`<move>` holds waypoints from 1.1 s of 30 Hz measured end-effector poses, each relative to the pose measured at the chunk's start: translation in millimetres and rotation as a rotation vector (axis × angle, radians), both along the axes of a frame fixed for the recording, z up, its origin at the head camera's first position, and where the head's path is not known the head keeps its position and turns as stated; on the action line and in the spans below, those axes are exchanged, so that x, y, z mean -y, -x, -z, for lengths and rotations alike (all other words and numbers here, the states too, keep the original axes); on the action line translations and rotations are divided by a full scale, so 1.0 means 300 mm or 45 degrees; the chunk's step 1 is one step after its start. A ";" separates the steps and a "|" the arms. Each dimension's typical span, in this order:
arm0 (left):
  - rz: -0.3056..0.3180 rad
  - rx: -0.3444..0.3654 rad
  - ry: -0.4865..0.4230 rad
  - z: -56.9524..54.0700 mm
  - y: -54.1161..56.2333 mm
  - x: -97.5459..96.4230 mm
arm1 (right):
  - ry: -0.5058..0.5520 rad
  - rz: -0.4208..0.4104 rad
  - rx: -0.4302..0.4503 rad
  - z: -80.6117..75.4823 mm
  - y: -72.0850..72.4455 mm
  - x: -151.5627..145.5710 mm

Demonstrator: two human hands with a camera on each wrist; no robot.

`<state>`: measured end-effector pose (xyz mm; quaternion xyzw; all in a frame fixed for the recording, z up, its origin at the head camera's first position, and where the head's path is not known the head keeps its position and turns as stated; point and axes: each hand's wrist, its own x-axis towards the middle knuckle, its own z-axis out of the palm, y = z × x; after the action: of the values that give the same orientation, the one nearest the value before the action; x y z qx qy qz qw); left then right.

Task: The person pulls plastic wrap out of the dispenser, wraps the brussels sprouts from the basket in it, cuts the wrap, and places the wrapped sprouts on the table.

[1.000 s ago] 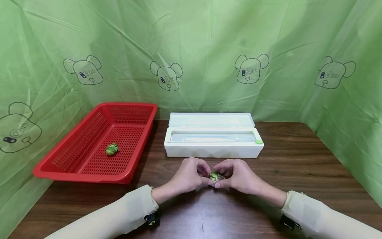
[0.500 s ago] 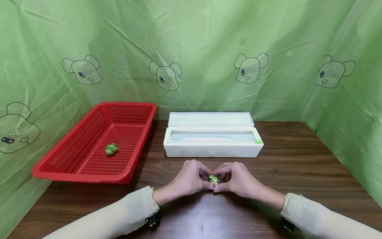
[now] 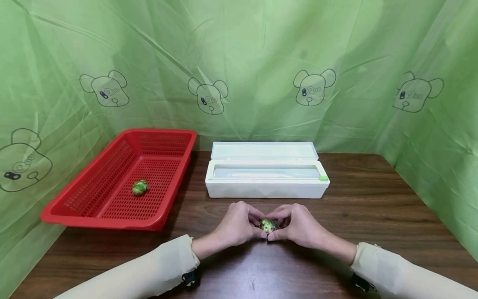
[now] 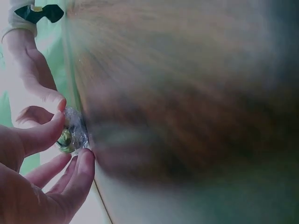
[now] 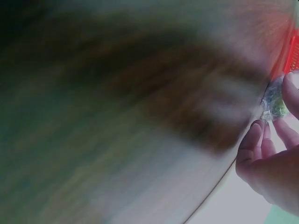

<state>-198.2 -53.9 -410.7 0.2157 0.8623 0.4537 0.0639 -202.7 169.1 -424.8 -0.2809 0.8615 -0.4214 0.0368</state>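
Note:
Between both hands, just above or on the table, is a small round green vegetable like a Brussels sprout (image 3: 267, 225), wrapped in clear plastic film (image 4: 77, 128). My left hand (image 3: 239, 224) pinches it from the left with thumb and curled fingers. From the other side, my right hand (image 3: 300, 226) pinches it the same way, the two thumb tips almost meeting in front. Crumpled film around the sprout shows in both wrist views. Whether it touches the table cannot be made out.
At the left stands a red perforated basket (image 3: 160, 207) with another green sprout (image 3: 140, 187) inside. Behind the hands sits a white film dispenser box (image 3: 267, 190), its lid (image 3: 265, 150) raised and a green slider (image 3: 323, 177) at its right end. A green curtain (image 3: 254, 50) encloses the wooden table (image 3: 392, 216).
The fingers of both hands have closed in around the sprout and drawn slightly nearer the person. The film now sits tighter over it. Basket and box have stayed put.

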 end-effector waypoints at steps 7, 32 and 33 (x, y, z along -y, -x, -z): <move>-0.034 0.023 0.001 0.007 0.001 0.000 | -0.004 -0.010 0.014 -0.002 -0.001 0.003; -0.033 0.041 -0.046 -0.023 -0.019 -0.064 | 0.022 0.064 0.021 -0.032 -0.005 -0.102; -0.033 0.043 -0.046 -0.023 -0.021 -0.073 | 0.026 0.065 0.021 -0.034 -0.005 -0.112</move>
<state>-192.0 -32.0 -403.6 0.1980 0.8555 0.4735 0.0688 -201.1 202.6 -414.6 -0.2557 0.8638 -0.4332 0.0305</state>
